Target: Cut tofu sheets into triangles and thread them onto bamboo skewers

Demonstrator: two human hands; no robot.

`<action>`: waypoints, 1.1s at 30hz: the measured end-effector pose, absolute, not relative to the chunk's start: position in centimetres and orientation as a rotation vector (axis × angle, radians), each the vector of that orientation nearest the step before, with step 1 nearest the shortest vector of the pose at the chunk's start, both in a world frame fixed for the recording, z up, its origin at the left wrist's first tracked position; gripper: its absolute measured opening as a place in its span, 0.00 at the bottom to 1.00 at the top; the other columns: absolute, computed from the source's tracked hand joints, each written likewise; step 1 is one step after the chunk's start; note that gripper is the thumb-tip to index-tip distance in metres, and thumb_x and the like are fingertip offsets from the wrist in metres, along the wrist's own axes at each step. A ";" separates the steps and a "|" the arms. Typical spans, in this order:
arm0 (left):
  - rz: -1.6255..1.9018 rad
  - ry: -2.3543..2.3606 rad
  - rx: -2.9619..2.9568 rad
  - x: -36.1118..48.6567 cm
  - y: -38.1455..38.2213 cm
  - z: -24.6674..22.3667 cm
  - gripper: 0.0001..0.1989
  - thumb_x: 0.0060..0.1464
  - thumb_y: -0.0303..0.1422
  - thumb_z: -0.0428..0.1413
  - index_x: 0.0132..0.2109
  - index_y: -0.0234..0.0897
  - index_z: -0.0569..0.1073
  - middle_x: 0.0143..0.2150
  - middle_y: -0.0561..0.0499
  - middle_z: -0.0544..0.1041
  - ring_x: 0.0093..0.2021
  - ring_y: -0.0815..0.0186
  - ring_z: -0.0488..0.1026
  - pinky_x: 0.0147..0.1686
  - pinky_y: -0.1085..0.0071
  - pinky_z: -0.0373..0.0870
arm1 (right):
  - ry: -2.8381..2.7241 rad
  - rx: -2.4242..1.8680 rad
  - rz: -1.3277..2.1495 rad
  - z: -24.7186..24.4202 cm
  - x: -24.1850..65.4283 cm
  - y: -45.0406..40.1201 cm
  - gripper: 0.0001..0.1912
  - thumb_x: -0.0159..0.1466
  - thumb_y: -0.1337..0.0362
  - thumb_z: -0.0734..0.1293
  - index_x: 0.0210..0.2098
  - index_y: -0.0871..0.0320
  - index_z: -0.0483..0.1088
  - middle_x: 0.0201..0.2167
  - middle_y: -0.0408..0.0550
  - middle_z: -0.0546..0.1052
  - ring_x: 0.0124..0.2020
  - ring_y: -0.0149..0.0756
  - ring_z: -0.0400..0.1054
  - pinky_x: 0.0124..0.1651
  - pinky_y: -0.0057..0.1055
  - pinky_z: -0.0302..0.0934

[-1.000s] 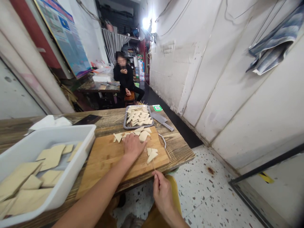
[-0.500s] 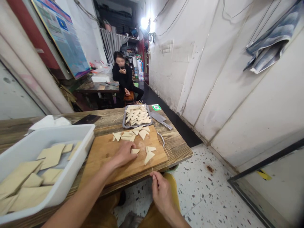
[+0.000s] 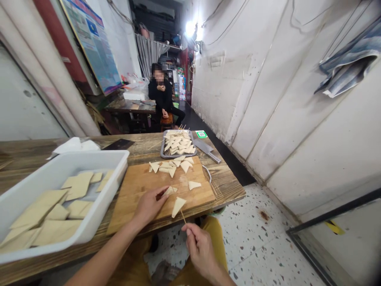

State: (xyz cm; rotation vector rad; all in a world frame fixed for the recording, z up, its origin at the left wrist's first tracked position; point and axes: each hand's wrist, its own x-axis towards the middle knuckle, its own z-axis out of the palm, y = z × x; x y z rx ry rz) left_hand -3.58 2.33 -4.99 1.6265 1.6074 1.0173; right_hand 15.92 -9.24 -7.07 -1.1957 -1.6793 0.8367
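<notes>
My right hand (image 3: 200, 244) pinches the lower end of a thin wooden skewer (image 3: 183, 217) in front of the cutting board's near edge. A pale tofu triangle (image 3: 178, 206) is threaded on the skewer's upper end. Over the wooden cutting board (image 3: 133, 198), my left hand (image 3: 152, 204) is closed with its fingertips on a tofu piece (image 3: 170, 191), partly hidden by the fingers. One loose tofu triangle (image 3: 195, 185) lies to the right on the board. Several more triangles (image 3: 171, 166) are gathered along the board's far edge.
A metal tray (image 3: 162, 153) heaped with skewered tofu stands behind the board, with a cleaver (image 3: 207, 149) beside it. Bare skewers (image 3: 216, 188) lie at the board's right. To the left is a white bin (image 3: 123, 163) of tofu slabs. A person (image 3: 163, 93) sits farther back.
My right hand has drawn the skewer and its tofu triangle left and nearer, away from the loose triangle. My left hand has tilted up the piece at its fingertips. The view has shifted slightly.
</notes>
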 end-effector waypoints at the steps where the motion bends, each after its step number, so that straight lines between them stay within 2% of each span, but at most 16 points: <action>1: 1.018 1.605 1.654 -3.4 2.4 -4.9 0.14 0.42 0.38 0.60 0.40 0.44 0.78 0.42 0.49 0.79 0.44 0.57 0.72 0.48 0.65 0.65 | -1.667 -1.191 0.870 -7.2 15.9 -9.3 0.14 0.68 0.62 0.54 0.39 0.59 0.69 0.15 0.36 0.60 0.16 0.27 0.56 0.20 0.20 0.52; 4: 1.027 1.599 1.696 -2.8 2.7 -4.5 0.12 0.44 0.39 0.59 0.37 0.43 0.79 0.41 0.49 0.79 0.44 0.57 0.72 0.49 0.64 0.64 | -1.641 -1.209 0.920 -7.4 15.9 -9.6 0.15 0.68 0.61 0.53 0.39 0.59 0.68 0.16 0.36 0.59 0.16 0.27 0.56 0.21 0.21 0.52; 7: 1.101 1.578 1.435 -2.8 3.0 -4.0 0.11 0.45 0.39 0.59 0.37 0.40 0.78 0.38 0.49 0.79 0.40 0.59 0.74 0.41 0.67 0.69 | -1.652 -1.227 0.922 -7.3 15.9 -9.9 0.16 0.68 0.60 0.53 0.40 0.59 0.68 0.16 0.37 0.59 0.17 0.27 0.56 0.22 0.21 0.53; 10: 1.156 1.372 0.993 -3.3 3.3 -3.3 0.11 0.47 0.33 0.60 0.39 0.34 0.75 0.36 0.45 0.79 0.36 0.63 0.75 0.30 0.74 0.70 | -1.675 -1.221 0.918 -6.9 15.9 -10.1 0.16 0.68 0.60 0.53 0.39 0.59 0.68 0.15 0.36 0.58 0.16 0.27 0.55 0.21 0.21 0.53; 12: 1.145 1.206 0.736 -3.7 3.4 -2.8 0.09 0.48 0.27 0.59 0.40 0.31 0.74 0.35 0.42 0.79 0.34 0.66 0.75 0.28 0.76 0.70 | -1.696 -1.219 0.895 -6.7 15.7 -10.2 0.16 0.68 0.60 0.53 0.38 0.59 0.69 0.15 0.36 0.58 0.16 0.27 0.56 0.21 0.20 0.53; 18: 1.133 1.080 0.388 -4.3 3.2 -1.6 0.10 0.52 0.20 0.54 0.42 0.30 0.71 0.35 0.39 0.78 0.32 0.66 0.77 0.30 0.74 0.74 | -1.742 -1.212 0.856 -6.4 15.3 -10.2 0.15 0.68 0.62 0.54 0.38 0.59 0.70 0.16 0.37 0.60 0.16 0.27 0.56 0.20 0.20 0.53; 33: 1.130 1.082 0.425 -4.5 3.2 -1.9 0.11 0.52 0.20 0.53 0.44 0.28 0.71 0.35 0.38 0.78 0.30 0.67 0.77 0.31 0.74 0.76 | -1.734 -1.271 0.896 -6.6 14.9 -9.9 0.16 0.67 0.62 0.53 0.39 0.60 0.71 0.17 0.38 0.60 0.18 0.29 0.56 0.20 0.22 0.51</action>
